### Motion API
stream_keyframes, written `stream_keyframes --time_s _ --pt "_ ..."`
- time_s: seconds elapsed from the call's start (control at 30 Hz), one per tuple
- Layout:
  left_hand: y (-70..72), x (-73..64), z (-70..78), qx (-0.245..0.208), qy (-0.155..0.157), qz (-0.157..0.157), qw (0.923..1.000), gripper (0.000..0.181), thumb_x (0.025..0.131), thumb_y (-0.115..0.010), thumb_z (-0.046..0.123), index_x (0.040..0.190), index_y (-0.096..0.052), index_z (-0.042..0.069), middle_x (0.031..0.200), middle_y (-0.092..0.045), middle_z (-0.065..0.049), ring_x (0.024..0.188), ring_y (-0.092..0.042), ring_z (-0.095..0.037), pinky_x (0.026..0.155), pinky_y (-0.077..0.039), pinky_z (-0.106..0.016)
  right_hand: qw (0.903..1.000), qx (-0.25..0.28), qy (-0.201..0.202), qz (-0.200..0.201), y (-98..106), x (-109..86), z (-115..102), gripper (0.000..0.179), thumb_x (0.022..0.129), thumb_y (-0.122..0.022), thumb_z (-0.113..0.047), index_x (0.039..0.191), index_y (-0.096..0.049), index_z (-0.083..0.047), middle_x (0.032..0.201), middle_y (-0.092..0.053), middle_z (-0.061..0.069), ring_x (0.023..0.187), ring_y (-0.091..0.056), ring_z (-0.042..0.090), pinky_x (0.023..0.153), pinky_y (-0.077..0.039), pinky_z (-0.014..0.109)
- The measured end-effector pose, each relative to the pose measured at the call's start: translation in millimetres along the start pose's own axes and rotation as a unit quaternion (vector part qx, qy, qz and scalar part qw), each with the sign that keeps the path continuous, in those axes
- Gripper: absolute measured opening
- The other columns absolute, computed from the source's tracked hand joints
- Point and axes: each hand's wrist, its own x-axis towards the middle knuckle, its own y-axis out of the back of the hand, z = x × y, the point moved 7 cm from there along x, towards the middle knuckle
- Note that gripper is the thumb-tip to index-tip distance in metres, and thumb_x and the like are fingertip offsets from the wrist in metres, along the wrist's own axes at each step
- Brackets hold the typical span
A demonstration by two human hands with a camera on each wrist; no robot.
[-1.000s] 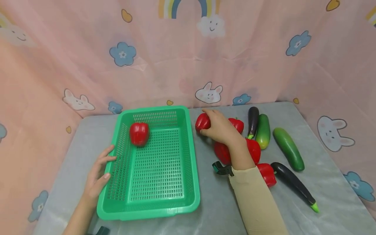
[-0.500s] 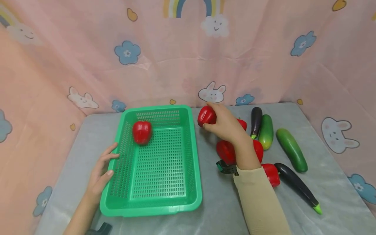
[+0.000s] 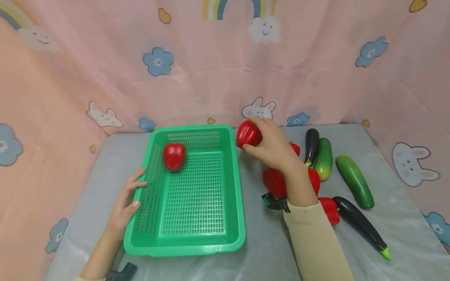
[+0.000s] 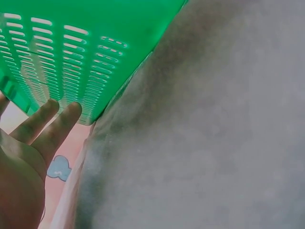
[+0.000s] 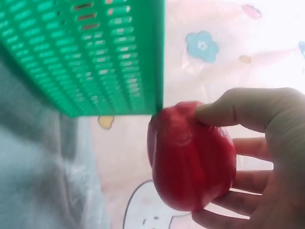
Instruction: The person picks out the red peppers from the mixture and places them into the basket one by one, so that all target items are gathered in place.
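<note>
My right hand [image 3: 275, 146] grips a red bell pepper [image 3: 249, 134] by the back right corner of the green basket [image 3: 190, 249]. In the right wrist view the thumb is on one side of the pepper [image 5: 190, 162] and the fingers on the other, with the pepper raised off the table. On the basket's left side rests my left hand [image 3: 124, 203]; its fingers look nearly straight against the wall in the left wrist view. One red bell pepper [image 3: 174, 157] lies inside the basket, towards its back left.
Right of the basket lie several more red bell peppers [image 3: 275, 182], partly hidden by my right arm. Two eggplants [image 3: 360, 222] and two green cucumber-like vegetables [image 3: 355, 181] lie farther right. A patterned pink cloth [image 3: 211, 89] hangs behind the grey table [image 3: 260, 249].
My right hand has lifted the red bell pepper from the table and brought it slightly up and closer to the basket's rim. The left hand stays at the basket's side. The view has shifted slightly.
</note>
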Motion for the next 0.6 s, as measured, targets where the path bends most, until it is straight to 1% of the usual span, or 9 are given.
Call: stream_keyframes --time_s 0.1,0.2,0.33,0.5,0.6 --pt "-2.0 0.1 -1.3 -0.001 -0.002 0.001 1.0 0.045 0.094 -0.044 -0.008 0.136 -0.052 -0.019 0.171 -0.039 -0.022 0.161 -0.03 -0.029 0.125 -0.028 -0.029 0.9999 0.004 0.011 0.012 4.0 -1.2 -5.8 0.096 0.083 -0.091 -0.026 0.166 -0.044 -0.017 0.159 -0.049 0.012 0.141 -0.05 0.037 0.092 -0.061 0.062" --pt "-0.9 -0.9 -1.2 -0.001 0.008 0.001 1.0 0.045 0.094 -0.044 -0.008 0.137 -0.052 -0.018 0.171 -0.038 -0.021 0.161 -0.029 -0.028 0.124 -0.029 -0.028 0.9996 0.004 0.016 0.021 5.7 -2.3 -13.0 0.095 0.082 -0.092 -0.027 0.165 -0.045 -0.019 0.159 -0.05 0.011 0.141 -0.05 0.035 0.091 -0.062 0.06" --pt "-1.3 0.0 -0.8 -0.003 0.01 0.0 0.9999 0.046 0.093 -0.044 -0.009 0.137 -0.052 -0.019 0.171 -0.037 -0.023 0.161 -0.029 -0.029 0.123 -0.03 -0.028 0.9992 0.003 0.031 0.025 7.6 -3.2 -22.5 0.091 0.084 -0.09 -0.029 0.164 -0.047 -0.016 0.156 -0.052 0.01 0.139 -0.052 0.033 0.09 -0.063 0.059" --pt "-1.1 0.1 0.2 0.003 0.0 0.0 1.0 0.047 0.092 -0.043 -0.01 0.137 -0.052 -0.019 0.17 -0.038 -0.024 0.162 -0.029 -0.03 0.126 -0.026 -0.03 0.998 0.003 0.056 0.027 9.8 -1.7 -35.4 0.086 0.086 -0.087 -0.03 0.161 -0.05 -0.013 0.154 -0.054 0.01 0.136 -0.054 0.031 0.091 -0.063 0.056" --pt "-0.4 0.0 -0.1 0.003 -0.004 -0.001 1.0 0.047 0.092 -0.043 -0.009 0.138 -0.053 -0.018 0.171 -0.039 -0.022 0.162 -0.029 -0.029 0.126 -0.025 -0.03 0.9975 0.002 0.065 0.027 11.1 0.8 -41.4 0.085 0.087 -0.087 -0.031 0.162 -0.05 -0.013 0.155 -0.054 0.009 0.136 -0.055 0.03 0.092 -0.063 0.055"
